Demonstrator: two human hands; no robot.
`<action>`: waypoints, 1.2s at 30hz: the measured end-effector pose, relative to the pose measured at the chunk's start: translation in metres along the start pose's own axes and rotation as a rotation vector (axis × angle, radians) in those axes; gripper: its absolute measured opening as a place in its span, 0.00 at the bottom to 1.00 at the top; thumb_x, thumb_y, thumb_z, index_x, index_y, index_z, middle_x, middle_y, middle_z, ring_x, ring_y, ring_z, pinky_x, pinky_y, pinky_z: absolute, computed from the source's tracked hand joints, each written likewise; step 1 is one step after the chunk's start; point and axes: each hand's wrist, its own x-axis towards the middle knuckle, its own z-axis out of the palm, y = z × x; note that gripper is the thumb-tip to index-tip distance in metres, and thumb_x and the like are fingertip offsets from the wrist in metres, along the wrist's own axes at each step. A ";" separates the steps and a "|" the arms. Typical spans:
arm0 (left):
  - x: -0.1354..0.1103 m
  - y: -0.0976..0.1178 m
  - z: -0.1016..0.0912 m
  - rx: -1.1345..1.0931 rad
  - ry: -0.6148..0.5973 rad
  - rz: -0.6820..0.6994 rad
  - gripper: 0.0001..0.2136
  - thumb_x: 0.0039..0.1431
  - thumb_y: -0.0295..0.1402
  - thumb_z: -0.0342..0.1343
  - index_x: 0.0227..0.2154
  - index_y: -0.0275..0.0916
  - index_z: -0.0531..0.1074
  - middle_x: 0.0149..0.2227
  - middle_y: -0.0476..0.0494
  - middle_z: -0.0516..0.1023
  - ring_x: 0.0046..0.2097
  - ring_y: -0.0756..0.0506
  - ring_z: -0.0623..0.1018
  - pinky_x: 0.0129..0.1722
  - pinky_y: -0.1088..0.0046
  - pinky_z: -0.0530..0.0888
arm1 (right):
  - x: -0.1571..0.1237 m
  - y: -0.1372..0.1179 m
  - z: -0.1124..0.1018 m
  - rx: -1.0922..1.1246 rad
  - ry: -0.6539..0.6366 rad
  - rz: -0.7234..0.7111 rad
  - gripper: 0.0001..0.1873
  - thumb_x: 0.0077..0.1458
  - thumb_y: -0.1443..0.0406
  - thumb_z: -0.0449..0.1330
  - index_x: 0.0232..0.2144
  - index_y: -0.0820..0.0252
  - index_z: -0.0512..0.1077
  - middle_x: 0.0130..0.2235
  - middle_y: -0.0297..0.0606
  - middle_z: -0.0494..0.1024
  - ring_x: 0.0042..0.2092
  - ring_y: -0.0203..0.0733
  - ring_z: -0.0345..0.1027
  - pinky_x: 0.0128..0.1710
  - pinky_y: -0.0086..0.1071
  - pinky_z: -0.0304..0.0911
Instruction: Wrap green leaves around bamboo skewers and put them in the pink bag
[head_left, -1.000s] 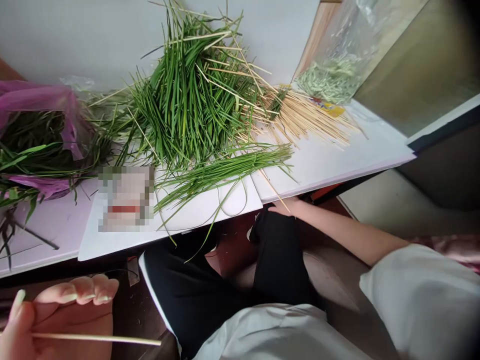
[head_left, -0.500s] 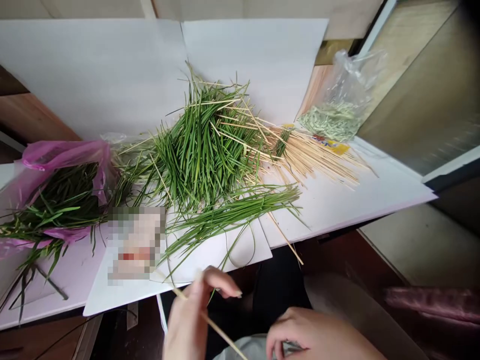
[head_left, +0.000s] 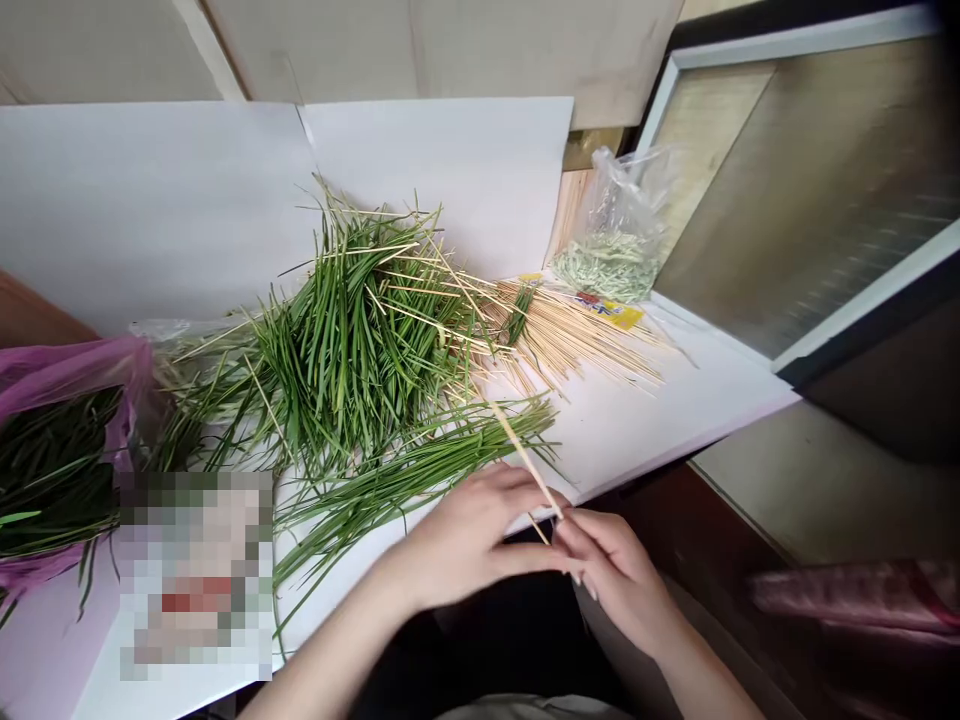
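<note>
In front of my lap, over the table's front edge, my two hands meet at the fingertips. My right hand (head_left: 619,575) is closed, pinching a thin bamboo skewer (head_left: 523,455) that slants up and to the left. My left hand (head_left: 480,530) comes from the left, its thumb and fingers closed around the same spot. Between its thumb and fingers shows a short piece of thin stick (head_left: 538,530); whether it is a second skewer I cannot tell. Behind the hands lies a loose row of long green chive-like stalks (head_left: 405,475).
A big heap of green stalks (head_left: 352,340) with skewers across it fills the table's middle. To its right lies a pile of skewers (head_left: 577,335), near a clear bag (head_left: 619,235) of pale green strips. A pink bag (head_left: 67,380) of greens stands left, beside a blurred patch.
My left hand has moved right and up, and the hands, apart before, now meet at the skewer. The skewer's visible end has swung to point up over the stalks. The view has shifted right.
</note>
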 end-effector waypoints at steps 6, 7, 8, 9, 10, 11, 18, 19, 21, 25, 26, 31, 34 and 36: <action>0.043 -0.054 -0.010 0.477 0.151 -0.127 0.10 0.64 0.34 0.58 0.46 0.40 0.76 0.45 0.42 0.81 0.47 0.38 0.78 0.46 0.64 0.73 | -0.006 0.026 -0.047 -0.020 0.305 0.116 0.29 0.69 0.49 0.57 0.20 0.59 0.66 0.20 0.30 0.61 0.22 0.36 0.50 0.20 0.30 0.43; 0.050 -0.062 -0.006 0.525 0.153 -0.120 0.11 0.63 0.34 0.59 0.46 0.39 0.77 0.45 0.41 0.80 0.48 0.37 0.78 0.46 0.63 0.73 | -0.006 0.027 -0.051 -0.036 0.321 0.121 0.28 0.69 0.49 0.57 0.21 0.59 0.67 0.21 0.30 0.61 0.22 0.36 0.51 0.20 0.30 0.44; 0.056 -0.068 -0.002 0.555 0.138 -0.110 0.11 0.62 0.35 0.61 0.46 0.39 0.77 0.45 0.40 0.80 0.48 0.36 0.78 0.46 0.62 0.72 | -0.006 0.028 -0.055 -0.049 0.327 0.128 0.28 0.69 0.49 0.58 0.21 0.59 0.68 0.21 0.31 0.61 0.22 0.37 0.51 0.21 0.30 0.44; 0.061 -0.073 0.001 0.571 0.118 -0.099 0.10 0.60 0.35 0.62 0.44 0.39 0.77 0.44 0.40 0.81 0.47 0.36 0.78 0.46 0.62 0.72 | -0.006 0.029 -0.057 -0.056 0.325 0.138 0.27 0.68 0.49 0.57 0.22 0.59 0.68 0.21 0.30 0.61 0.22 0.37 0.51 0.21 0.30 0.45; 0.064 -0.077 0.004 0.573 0.101 -0.091 0.09 0.59 0.34 0.64 0.42 0.40 0.78 0.42 0.41 0.81 0.46 0.37 0.78 0.45 0.63 0.72 | -0.005 0.030 -0.058 -0.061 0.317 0.149 0.27 0.69 0.49 0.57 0.22 0.59 0.69 0.21 0.30 0.61 0.22 0.37 0.51 0.21 0.30 0.45; 0.066 -0.080 0.006 0.561 0.095 -0.085 0.07 0.58 0.33 0.64 0.39 0.40 0.78 0.40 0.42 0.81 0.44 0.38 0.78 0.43 0.64 0.72 | -0.005 0.031 -0.059 -0.070 0.303 0.159 0.27 0.69 0.49 0.57 0.23 0.59 0.69 0.21 0.30 0.61 0.22 0.37 0.51 0.21 0.30 0.45; 0.063 -0.091 0.003 0.129 0.282 -0.122 0.03 0.62 0.30 0.59 0.36 0.40 0.76 0.29 0.50 0.78 0.30 0.48 0.73 0.34 0.73 0.67 | 0.011 0.043 -0.054 -0.124 0.084 0.160 0.26 0.70 0.50 0.53 0.24 0.59 0.69 0.16 0.26 0.58 0.19 0.36 0.50 0.22 0.30 0.47; 0.063 -0.092 0.002 0.032 0.308 -0.136 0.04 0.62 0.30 0.59 0.39 0.40 0.76 0.29 0.51 0.77 0.28 0.50 0.71 0.32 0.74 0.66 | 0.015 0.044 -0.053 -0.122 0.074 0.154 0.26 0.70 0.50 0.53 0.24 0.59 0.69 0.16 0.26 0.58 0.19 0.36 0.50 0.22 0.30 0.47; 0.063 -0.095 -0.001 -0.155 0.368 -0.162 0.07 0.62 0.34 0.60 0.41 0.39 0.76 0.27 0.53 0.74 0.25 0.51 0.67 0.29 0.75 0.63 | 0.023 0.043 -0.049 -0.121 0.063 0.127 0.25 0.71 0.51 0.53 0.25 0.59 0.70 0.18 0.26 0.59 0.20 0.36 0.52 0.23 0.30 0.49; 0.062 -0.098 -0.005 -0.496 0.537 -0.188 0.11 0.58 0.40 0.64 0.36 0.36 0.78 0.24 0.53 0.70 0.26 0.52 0.66 0.28 0.76 0.62 | 0.031 0.045 -0.046 -0.118 -0.001 0.089 0.25 0.71 0.53 0.52 0.26 0.59 0.71 0.19 0.28 0.61 0.23 0.38 0.55 0.26 0.31 0.51; 0.061 -0.099 -0.006 -0.571 0.578 -0.196 0.12 0.56 0.41 0.66 0.35 0.36 0.78 0.24 0.52 0.70 0.26 0.52 0.67 0.28 0.76 0.63 | 0.030 0.047 -0.047 -0.114 -0.023 0.093 0.25 0.72 0.53 0.52 0.26 0.59 0.71 0.19 0.28 0.61 0.23 0.38 0.56 0.26 0.31 0.52; 0.057 -0.101 -0.010 -0.926 0.656 -0.286 0.13 0.52 0.39 0.69 0.27 0.34 0.76 0.26 0.50 0.75 0.26 0.55 0.69 0.28 0.79 0.66 | 0.023 0.057 -0.049 -0.103 -0.066 0.079 0.24 0.73 0.55 0.51 0.28 0.59 0.73 0.19 0.29 0.63 0.23 0.39 0.59 0.26 0.30 0.54; 0.057 -0.101 -0.012 -1.088 0.659 -0.329 0.14 0.50 0.38 0.71 0.26 0.34 0.75 0.25 0.51 0.74 0.25 0.56 0.69 0.27 0.81 0.67 | 0.021 0.059 -0.049 -0.118 -0.071 0.061 0.23 0.73 0.57 0.51 0.28 0.59 0.74 0.19 0.29 0.64 0.22 0.38 0.60 0.26 0.30 0.55; 0.057 -0.100 -0.013 -1.143 0.649 -0.349 0.14 0.49 0.37 0.72 0.26 0.34 0.75 0.24 0.51 0.73 0.25 0.56 0.70 0.27 0.81 0.68 | 0.022 0.058 -0.048 -0.128 -0.078 0.041 0.23 0.72 0.58 0.51 0.27 0.59 0.74 0.20 0.29 0.64 0.22 0.38 0.61 0.26 0.30 0.56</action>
